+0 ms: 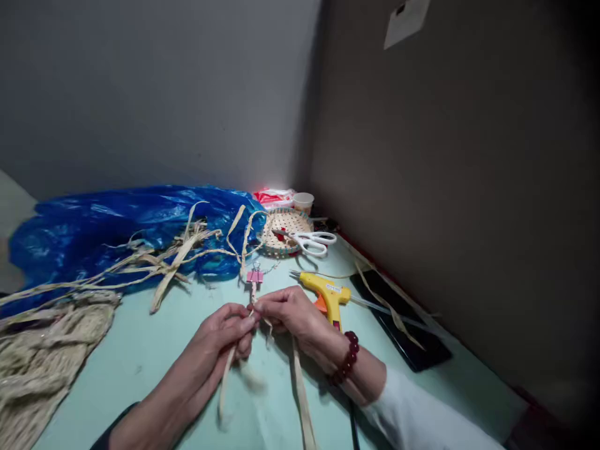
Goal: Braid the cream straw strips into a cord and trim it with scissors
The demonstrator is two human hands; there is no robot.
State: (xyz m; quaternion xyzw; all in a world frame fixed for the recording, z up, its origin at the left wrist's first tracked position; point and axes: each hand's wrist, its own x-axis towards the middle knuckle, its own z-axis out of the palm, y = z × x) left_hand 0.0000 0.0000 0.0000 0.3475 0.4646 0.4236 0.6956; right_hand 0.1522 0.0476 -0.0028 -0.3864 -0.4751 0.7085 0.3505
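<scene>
Pale straw strips (304,400) trail toward the camera from a two-handed grip over a light green worktop (140,362). The left hand (227,334) and right hand (290,315) meet fingertip to fingertip, both closed in a tight pinch where the strips come together. Just beyond the grip, a pink binder clip (255,275) clamps the same strips, which run on toward loose straw (173,259) lying against a blue plastic bag (107,225). Close to the right of the grip lies a yellow glue gun (328,295); farther beyond, scissors (315,242) rest partly on a small woven tray (281,224). A red bead bracelet (349,357) circles the right wrist. The pinch looks narrow, so a strip could slip free and the work slacken between grip and clip; a hard tug might split the dry straw or drag the clip. Whether the glue gun is hot cannot be told, but its nearness to the right hand looks a hazard.
</scene>
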